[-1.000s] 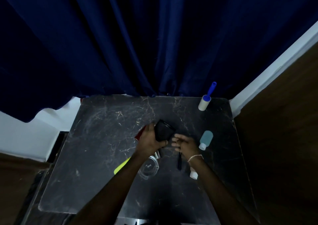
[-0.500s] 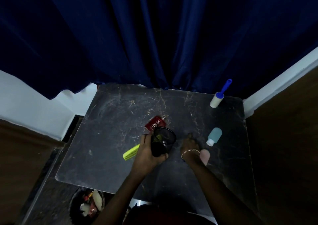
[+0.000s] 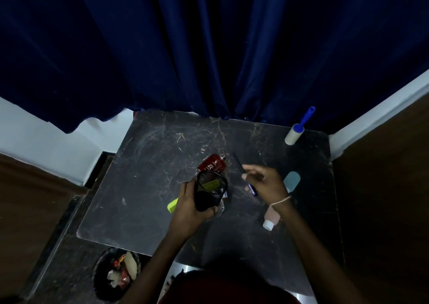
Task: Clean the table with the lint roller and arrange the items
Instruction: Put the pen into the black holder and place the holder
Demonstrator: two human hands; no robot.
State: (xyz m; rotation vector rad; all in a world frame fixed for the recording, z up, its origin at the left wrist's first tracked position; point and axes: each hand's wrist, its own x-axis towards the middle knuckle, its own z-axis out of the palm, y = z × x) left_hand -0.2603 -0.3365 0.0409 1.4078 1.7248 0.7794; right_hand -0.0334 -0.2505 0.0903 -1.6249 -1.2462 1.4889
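My left hand [image 3: 189, 207] grips a black mesh cup [image 3: 210, 191], tilted above the middle of the dark marble table [image 3: 151, 164]. My right hand [image 3: 267, 181] holds a thin dark pen [image 3: 241, 170] just right of the cup's mouth, its tip pointing away from me. The lint roller [image 3: 298, 130], white with a blue handle, lies at the table's far right corner, away from both hands. A red box [image 3: 212, 164] lies just beyond the cup. A yellow-green comb [image 3: 173, 205] shows left of my left hand, partly hidden by it.
A teal bottle [image 3: 292, 181] and a pink bottle with a white cap [image 3: 271, 217] lie on the right side, partly behind my right wrist. A glass item [image 3: 220, 208] sits under the cup. A bin with rubbish [image 3: 117, 272] stands on the floor at lower left. Blue curtain hangs behind.
My right hand has lifted off the table with the pen and now holds it up beside the cup. The left hand keeps holding the mesh cup, tilted. The camera view shifted.
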